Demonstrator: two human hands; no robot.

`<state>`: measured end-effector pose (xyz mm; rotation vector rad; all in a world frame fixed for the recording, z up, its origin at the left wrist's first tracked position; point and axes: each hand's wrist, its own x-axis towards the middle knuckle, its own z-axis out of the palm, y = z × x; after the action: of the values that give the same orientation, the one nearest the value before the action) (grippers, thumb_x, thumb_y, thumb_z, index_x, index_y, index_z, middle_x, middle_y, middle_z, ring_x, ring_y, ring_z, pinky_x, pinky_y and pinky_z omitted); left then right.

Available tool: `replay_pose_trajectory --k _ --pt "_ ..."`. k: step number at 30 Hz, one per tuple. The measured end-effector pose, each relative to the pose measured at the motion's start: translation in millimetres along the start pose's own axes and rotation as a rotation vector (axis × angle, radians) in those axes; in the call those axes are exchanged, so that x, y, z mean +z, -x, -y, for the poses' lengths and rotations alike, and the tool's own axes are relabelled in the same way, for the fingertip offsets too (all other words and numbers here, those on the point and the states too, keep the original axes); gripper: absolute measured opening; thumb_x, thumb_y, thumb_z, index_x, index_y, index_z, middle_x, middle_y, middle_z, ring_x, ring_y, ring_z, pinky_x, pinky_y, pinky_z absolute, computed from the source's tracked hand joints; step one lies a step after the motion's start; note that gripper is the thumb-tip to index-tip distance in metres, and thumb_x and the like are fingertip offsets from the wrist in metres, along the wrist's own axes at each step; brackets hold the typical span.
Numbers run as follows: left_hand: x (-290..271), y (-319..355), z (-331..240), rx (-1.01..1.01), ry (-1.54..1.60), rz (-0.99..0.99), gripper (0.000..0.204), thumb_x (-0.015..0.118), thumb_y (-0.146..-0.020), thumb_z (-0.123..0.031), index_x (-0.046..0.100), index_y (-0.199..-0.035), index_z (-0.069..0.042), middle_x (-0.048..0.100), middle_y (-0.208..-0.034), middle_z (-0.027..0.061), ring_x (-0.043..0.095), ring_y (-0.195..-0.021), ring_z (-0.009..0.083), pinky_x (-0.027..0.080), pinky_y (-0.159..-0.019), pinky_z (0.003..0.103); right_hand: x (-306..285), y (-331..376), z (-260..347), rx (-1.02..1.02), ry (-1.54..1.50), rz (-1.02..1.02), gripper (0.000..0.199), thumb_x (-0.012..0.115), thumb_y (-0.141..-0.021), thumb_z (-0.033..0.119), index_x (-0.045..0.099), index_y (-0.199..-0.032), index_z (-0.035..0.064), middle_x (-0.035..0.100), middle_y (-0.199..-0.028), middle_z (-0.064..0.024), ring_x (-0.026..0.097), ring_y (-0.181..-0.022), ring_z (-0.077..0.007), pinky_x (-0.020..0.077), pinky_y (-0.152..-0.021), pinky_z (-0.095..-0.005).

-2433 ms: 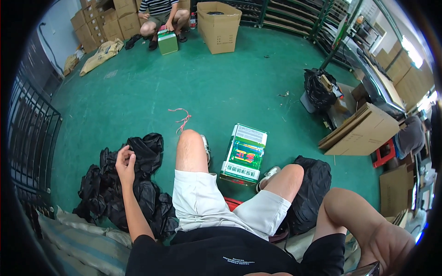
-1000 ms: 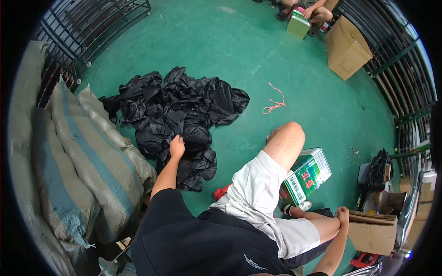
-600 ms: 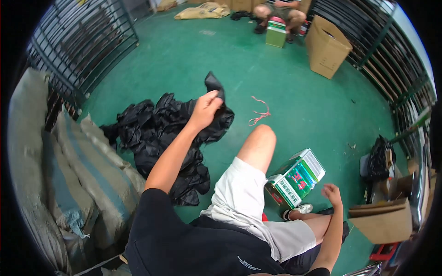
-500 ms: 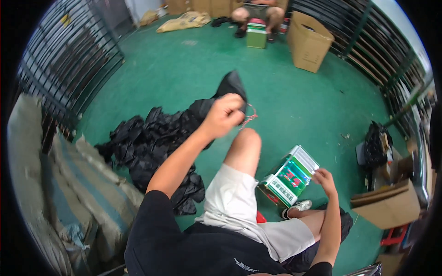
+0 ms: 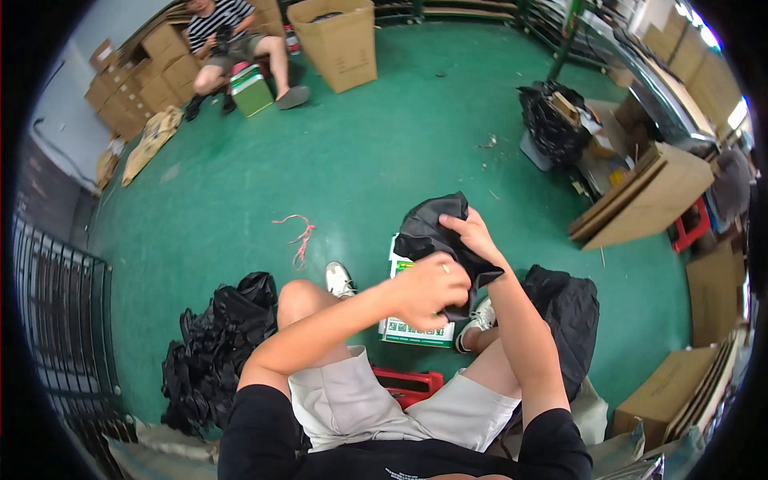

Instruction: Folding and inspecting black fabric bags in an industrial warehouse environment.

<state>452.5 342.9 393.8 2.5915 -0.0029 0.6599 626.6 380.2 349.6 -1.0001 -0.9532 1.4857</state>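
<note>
A crumpled piece of thin black fabric [image 5: 432,222] is held up over a green and white metal tin [image 5: 400,330] between my shins. My right hand [image 5: 474,238] grips the fabric's right side, thumb on top. Across its lower part is my left hand [image 5: 432,290], a ring on one finger, its fingers curled against the fabric and slightly blurred. The fabric hides much of the tin's top. To my left lies a heap of similar black pieces [image 5: 216,344]. Another black pile [image 5: 564,320] lies beside my right leg.
Pink string [image 5: 302,240] lies on the green floor [image 5: 360,144]. Below me is a red stool [image 5: 408,386]. Ahead left, a seated person [image 5: 220,32] works behind another tin [image 5: 252,92], near a tall carton [image 5: 340,48]. A bagged bin [image 5: 544,120] and cardboard sheets [image 5: 648,192] stand right.
My view has swung right. My left hand has brought a black piece from the left heap over the tin, and my right hand has come up onto it. The pink string now lies apart on the floor.
</note>
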Motion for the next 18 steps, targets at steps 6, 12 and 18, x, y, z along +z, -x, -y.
replay_pose_trajectory --k 6,12,18 --pt "19.5 2.4 100.5 -0.644 0.451 -0.656 0.021 0.058 -0.078 -0.016 0.058 -0.095 -0.004 0.057 -0.09 0.0106 0.056 -0.087 0.0214 0.043 -0.081 0.03 -24.1 -20.8 -22.5 -0.373 0.613 -0.301 0.022 0.055 -0.095 0.02 0.056 -0.098 -0.0019 0.064 -0.084 -0.019 0.064 -0.076 -0.0275 0.0485 -0.071 -0.0385" --pt "36.6 -10.3 123.1 -0.931 1.087 -0.724 0.031 0.054 -0.095 -0.033 0.059 -0.104 -0.003 0.057 -0.095 0.0017 0.053 -0.089 0.0102 0.043 -0.08 0.026 1.4 -19.2 -21.2 -0.234 1.154 -0.158 0.018 0.056 -0.089 0.022 0.059 -0.093 0.0049 0.062 -0.067 -0.0191 0.062 -0.064 -0.04 0.0471 -0.06 -0.05" --pt "28.2 -14.6 133.1 -1.07 1.294 -0.749 0.03 0.058 -0.093 -0.036 0.064 -0.088 -0.008 0.057 -0.08 -0.0012 0.053 -0.076 0.0088 0.043 -0.069 0.025 -1.3 -28.0 -19.4 -0.273 1.098 -0.142 0.02 0.057 -0.09 0.026 0.062 -0.092 0.0066 0.063 -0.067 -0.0163 0.061 -0.063 -0.0387 0.0467 -0.056 -0.0478"
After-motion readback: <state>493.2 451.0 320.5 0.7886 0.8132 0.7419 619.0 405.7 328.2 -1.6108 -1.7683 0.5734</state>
